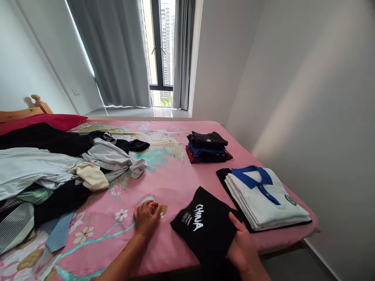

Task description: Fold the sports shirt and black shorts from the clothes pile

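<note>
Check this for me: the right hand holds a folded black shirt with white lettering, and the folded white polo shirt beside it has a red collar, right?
Not quite. In the head view the folded white polo shirt has a blue collar, not red. The rest stands: the right hand holds the folded black shirt with white lettering, and the polo lies beside it on the pink bed.
</note>
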`<state>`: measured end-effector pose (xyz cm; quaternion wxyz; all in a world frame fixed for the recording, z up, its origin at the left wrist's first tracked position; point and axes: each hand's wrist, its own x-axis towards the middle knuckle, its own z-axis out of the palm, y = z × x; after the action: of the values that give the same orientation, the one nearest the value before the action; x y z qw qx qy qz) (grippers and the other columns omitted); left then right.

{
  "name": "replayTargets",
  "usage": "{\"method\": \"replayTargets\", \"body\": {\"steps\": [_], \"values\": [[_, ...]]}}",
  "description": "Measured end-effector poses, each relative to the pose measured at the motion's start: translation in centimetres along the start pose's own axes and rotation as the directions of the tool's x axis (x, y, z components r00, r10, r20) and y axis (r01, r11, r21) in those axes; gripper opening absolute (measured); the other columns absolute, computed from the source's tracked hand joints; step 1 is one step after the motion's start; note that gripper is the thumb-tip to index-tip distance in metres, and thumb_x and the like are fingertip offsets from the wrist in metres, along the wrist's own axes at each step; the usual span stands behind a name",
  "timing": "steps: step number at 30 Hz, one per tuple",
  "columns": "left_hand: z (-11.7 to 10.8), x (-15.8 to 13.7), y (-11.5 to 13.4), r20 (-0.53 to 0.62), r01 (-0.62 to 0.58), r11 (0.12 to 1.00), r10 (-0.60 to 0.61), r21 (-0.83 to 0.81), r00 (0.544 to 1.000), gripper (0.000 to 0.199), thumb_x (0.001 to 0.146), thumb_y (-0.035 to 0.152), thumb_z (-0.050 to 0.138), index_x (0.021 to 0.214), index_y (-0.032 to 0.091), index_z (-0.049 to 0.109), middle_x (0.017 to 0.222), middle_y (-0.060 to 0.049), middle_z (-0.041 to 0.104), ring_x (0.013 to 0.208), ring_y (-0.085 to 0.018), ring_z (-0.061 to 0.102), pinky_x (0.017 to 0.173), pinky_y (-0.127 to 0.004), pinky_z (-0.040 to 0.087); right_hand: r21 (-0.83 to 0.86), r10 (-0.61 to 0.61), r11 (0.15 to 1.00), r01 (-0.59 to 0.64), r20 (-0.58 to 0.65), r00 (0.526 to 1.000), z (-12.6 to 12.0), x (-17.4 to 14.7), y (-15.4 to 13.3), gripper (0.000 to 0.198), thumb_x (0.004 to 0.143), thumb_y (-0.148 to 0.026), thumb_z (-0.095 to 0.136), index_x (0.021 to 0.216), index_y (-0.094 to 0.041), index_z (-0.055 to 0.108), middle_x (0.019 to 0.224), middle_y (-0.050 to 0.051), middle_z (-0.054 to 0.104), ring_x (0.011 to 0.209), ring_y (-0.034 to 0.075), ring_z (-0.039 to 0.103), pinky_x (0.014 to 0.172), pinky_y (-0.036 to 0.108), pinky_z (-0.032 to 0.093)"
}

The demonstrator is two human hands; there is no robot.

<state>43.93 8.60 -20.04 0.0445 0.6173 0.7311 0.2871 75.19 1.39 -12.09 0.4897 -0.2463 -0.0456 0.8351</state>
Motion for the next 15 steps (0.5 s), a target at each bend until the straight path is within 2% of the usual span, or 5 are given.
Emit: {"method": "replayTargets", "body": {"steps": [4, 7, 11, 15], "values": [[0.4, -0.2, -0.5, -0.008, -0.031, 0.999, 0.031, 0.029, 0.999, 0.026, 0.081, 0.041, 0.049, 0.09, 0.024, 0.068, 0.109, -0.004, 0.063, 0.109, -0.023, 0.05, 0.099, -0.041, 0.027, -0.032, -0.14, 0.99, 0.139, -0.068, 0.988, 4.9, -0.8, -4.0, 0.04, 0.087, -0.038, 0.043, 0.111, -0.014, 0.063, 0.111, 0.012, 0.066, 0.114, 0.025, 0.055, 0.103, 0.049, 0.037], [0.6, -0.2, -1.1, 0.003, -0.052, 0.998, 0.052, 0.033, 0.999, 0.029, 0.08, 0.043, 0.049, 0.091, 0.025, 0.068, 0.109, -0.004, 0.063, 0.108, -0.024, 0.051, 0.099, -0.041, 0.028, -0.07, -0.313, 0.949, 0.308, -0.08, 0.947, 8.5, 0.8, -7.7, 0.039, 0.087, -0.036, 0.04, 0.111, -0.016, 0.063, 0.112, 0.011, 0.066, 0.112, 0.025, 0.056, 0.103, 0.049, 0.038], [1.4, 0.0, -2.5, -0.059, -0.061, 0.997, 0.063, 0.044, 0.996, 0.028, 0.077, 0.045, 0.051, 0.09, 0.028, 0.069, 0.109, -0.002, 0.065, 0.107, -0.025, 0.054, 0.098, -0.042, 0.031, -0.08, -0.518, 0.854, 0.514, -0.045, 0.854, 14.3, 6.7, -13.9, 0.035, 0.089, -0.03, 0.038, 0.11, -0.015, 0.061, 0.106, 0.01, 0.068, 0.107, 0.023, 0.059, 0.1, 0.049, 0.04], [3.0, 0.3, -4.4, -0.14, -0.101, 0.993, 0.109, 0.061, 0.984, 0.024, 0.07, 0.044, 0.058, 0.085, 0.031, 0.071, 0.103, -0.001, 0.068, 0.1, -0.025, 0.059, 0.093, -0.041, 0.037, -0.002, -0.68, 0.729, 0.684, 0.113, 0.725, 20.4, 15.1, -21.0, 0.034, 0.089, -0.03, 0.035, 0.106, -0.016, 0.061, 0.102, 0.008, 0.068, 0.102, 0.022, 0.061, 0.095, 0.049, 0.044]]}}
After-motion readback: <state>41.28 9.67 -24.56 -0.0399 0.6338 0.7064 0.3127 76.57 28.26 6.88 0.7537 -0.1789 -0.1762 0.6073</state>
